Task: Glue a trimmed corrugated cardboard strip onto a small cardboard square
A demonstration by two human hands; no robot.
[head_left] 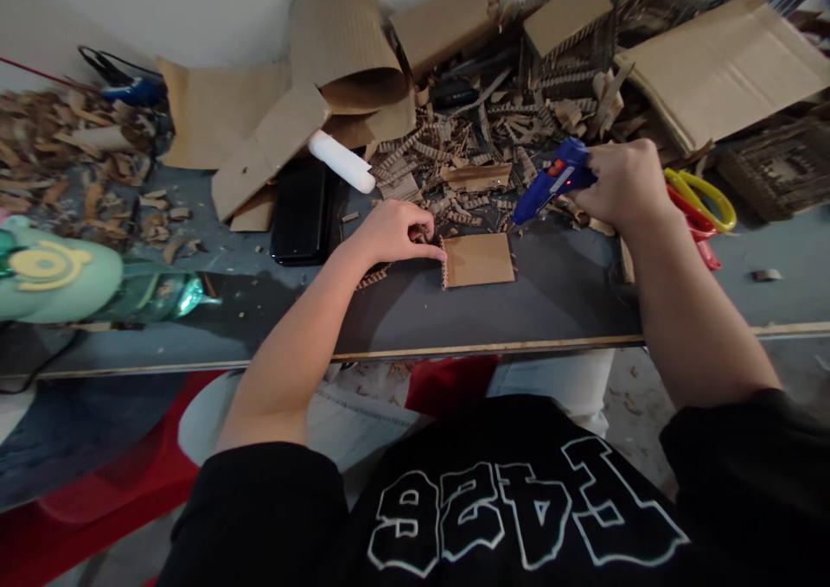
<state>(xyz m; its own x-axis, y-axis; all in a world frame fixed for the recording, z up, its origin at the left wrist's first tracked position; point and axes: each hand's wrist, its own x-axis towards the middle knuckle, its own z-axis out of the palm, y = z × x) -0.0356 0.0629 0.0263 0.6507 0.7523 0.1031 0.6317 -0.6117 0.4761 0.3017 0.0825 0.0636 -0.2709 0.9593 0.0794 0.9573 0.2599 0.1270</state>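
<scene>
My right hand point(626, 181) is wrapped round a blue hot glue gun point(551, 181), its nozzle pointing down and left above the table. A small red light glows on the gun's side. My left hand point(394, 232) pinches a narrow corrugated cardboard strip point(444, 267), which stands along the left edge of a small flat cardboard rectangle point(481, 260). The nozzle is above and to the right of this rectangle, apart from it. Part of the strip is hidden behind my left fingers.
Cardboard scraps point(476, 176) heap behind my hands. A black phone point(299, 213) and a white tube point(341, 162) lie left. Scissors with yellow and red handles point(713, 200) lie right, beside my forearm. A green bottle point(156, 291) lies at far left. The table's front edge point(480, 345) runs before my body.
</scene>
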